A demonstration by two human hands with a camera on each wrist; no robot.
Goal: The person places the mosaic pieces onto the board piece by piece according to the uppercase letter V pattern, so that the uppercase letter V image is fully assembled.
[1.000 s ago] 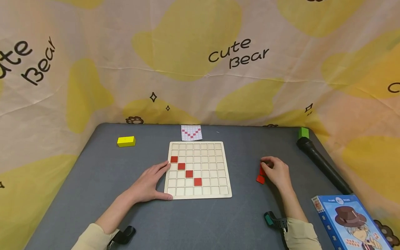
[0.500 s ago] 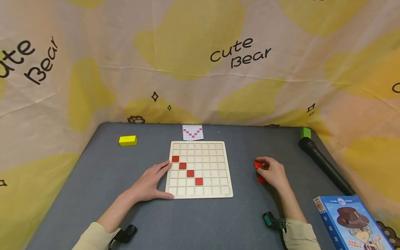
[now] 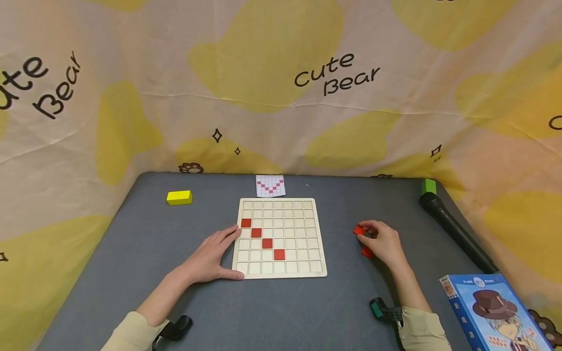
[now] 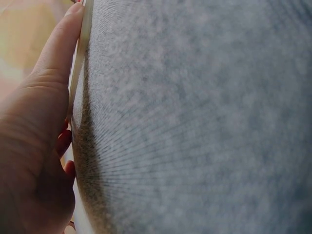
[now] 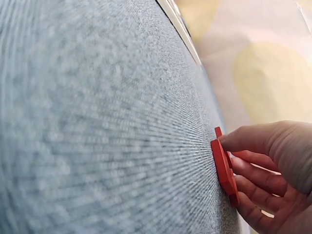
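R hand (image 3: 384, 241) has a red tile (image 3: 358, 230) pinched btwn thumb & fingertips, low over the surface (image 3: 325, 312), well in from its R edge; can't tell if the tile is fully lifted. A 2nd tile (image 3: 367, 252) lies half-hidden under that hand, on the near side.

L hand (image 3: 208, 258) is spread, fingers fairly straight, touching the white grid board (image 3: 304, 243) along its L side w/ the thumb at the near-L corner; nothing in its grasp.

Key relation: pinched tile sits R of the board, w/ a gap btwn, approx. level w/ the board's middle rows. Tile's square, so no real long axis. R hand is on it; L hand is across on the board's far side from it.

In the board, four inlaid tiles (image 3: 267, 243) step diagonally from the L column toward the surface's near side, ending mid-column. Pattern card (image 3: 270, 186) lies just beyond the board, by the surface's far edge.
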